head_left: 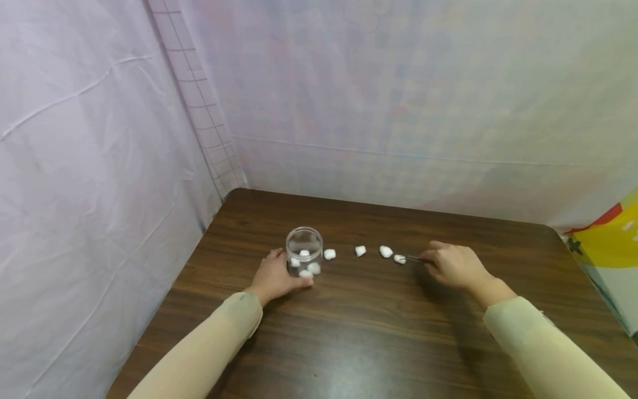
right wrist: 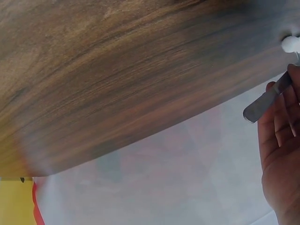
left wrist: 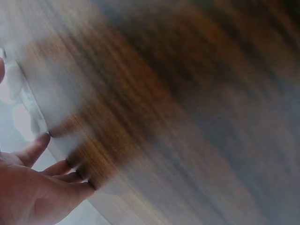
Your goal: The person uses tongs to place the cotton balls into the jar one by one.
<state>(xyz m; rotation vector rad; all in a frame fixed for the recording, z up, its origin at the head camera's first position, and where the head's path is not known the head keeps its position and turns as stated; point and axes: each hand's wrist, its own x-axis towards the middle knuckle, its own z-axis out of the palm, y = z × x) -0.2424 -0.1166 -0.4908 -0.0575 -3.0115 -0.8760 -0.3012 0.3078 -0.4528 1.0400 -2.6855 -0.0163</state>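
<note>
A clear round jar [head_left: 304,245] with several white cotton balls inside stands on the table. My left hand [head_left: 279,277] holds it at the left and near side, the thumb along the front; the left wrist view shows the fingertips down by the wood. My right hand [head_left: 457,266] pinches a pair of metal tweezers [head_left: 416,258], whose flat, rounded end [right wrist: 260,107] sticks out past the palm in the right wrist view. The tweezer tips are at a cotton ball [head_left: 399,259], overlapping it. A cotton ball [right wrist: 291,44] also shows beside the fingers there.
Between the jar and the tweezers lie more cotton balls in a loose row, one [head_left: 329,254] near the jar, another [head_left: 360,251] further right, and a third [head_left: 386,251]. The brown wooden table [head_left: 349,332] meets pale hanging sheets [head_left: 379,111] behind and left.
</note>
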